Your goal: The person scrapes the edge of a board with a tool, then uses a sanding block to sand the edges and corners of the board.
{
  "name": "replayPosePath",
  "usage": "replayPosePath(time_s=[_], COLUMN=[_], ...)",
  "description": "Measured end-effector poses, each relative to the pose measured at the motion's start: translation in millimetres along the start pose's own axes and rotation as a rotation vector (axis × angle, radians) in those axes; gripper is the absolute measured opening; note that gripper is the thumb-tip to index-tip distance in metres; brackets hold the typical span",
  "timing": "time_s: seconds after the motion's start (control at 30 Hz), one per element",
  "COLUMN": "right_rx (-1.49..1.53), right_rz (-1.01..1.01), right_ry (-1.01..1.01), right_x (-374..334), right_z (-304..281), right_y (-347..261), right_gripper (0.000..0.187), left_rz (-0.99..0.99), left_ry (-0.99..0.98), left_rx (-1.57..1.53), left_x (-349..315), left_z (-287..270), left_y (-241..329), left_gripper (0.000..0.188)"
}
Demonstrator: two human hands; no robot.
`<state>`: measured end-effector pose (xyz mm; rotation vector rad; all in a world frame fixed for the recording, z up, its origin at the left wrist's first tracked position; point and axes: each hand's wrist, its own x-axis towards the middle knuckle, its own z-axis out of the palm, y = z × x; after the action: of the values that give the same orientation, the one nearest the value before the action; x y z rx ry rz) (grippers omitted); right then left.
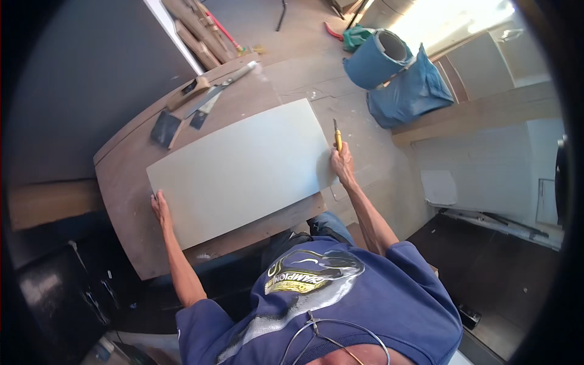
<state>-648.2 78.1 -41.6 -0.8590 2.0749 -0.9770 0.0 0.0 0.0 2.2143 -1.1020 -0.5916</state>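
Observation:
A pale rectangular board lies tilted in front of me over a brown workbench. My left hand grips its left edge, the fingers partly hidden by the board. Beside the board's right edge, my right hand is closed round a yellow-handled tool with a thin dark tip pointing away from me. Whether that tip is a blade or a shaft is too small to tell. The right hand also seems to touch the board's edge.
Beyond the board are a wooden block-like tool, a long flat blade with a pale handle and a dark flat piece. A blue roll and blue cloth are at far right. Long wooden pieces stand at the back.

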Motion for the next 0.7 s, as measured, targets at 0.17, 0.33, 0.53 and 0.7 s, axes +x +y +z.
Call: replayPosePath(time_s=[0.17,0.33,0.53,0.7], right_rx=[0.005,0.179,0.418,0.403], right_rz=[-0.011,-0.043,0.049,-0.039], right_ry=[-0.032,-0.212,-0.307,-0.507], right_x=[1.8,15.3,37.5,62.7], right_z=[-16.4,-17.8,-5.5,-1.9], right_y=[4.2,44.0,41.0,14.8], right_gripper=[0.033,0.033,0.030,0.030], left_rz=[-0.010,0.012,0.353,0.773], left_ry=[-0.164,-0.107,0.151,-0.049], left_rx=[0.049,0.087,0.314,0.314], left_x=[8.3,4.9,-46.0,-182.5], left_z=[4.5,3.0,40.8,170.1], left_y=[26.1,31.3,83.1,189.6], left_gripper=[0.093,0.070,0.046,0.035])
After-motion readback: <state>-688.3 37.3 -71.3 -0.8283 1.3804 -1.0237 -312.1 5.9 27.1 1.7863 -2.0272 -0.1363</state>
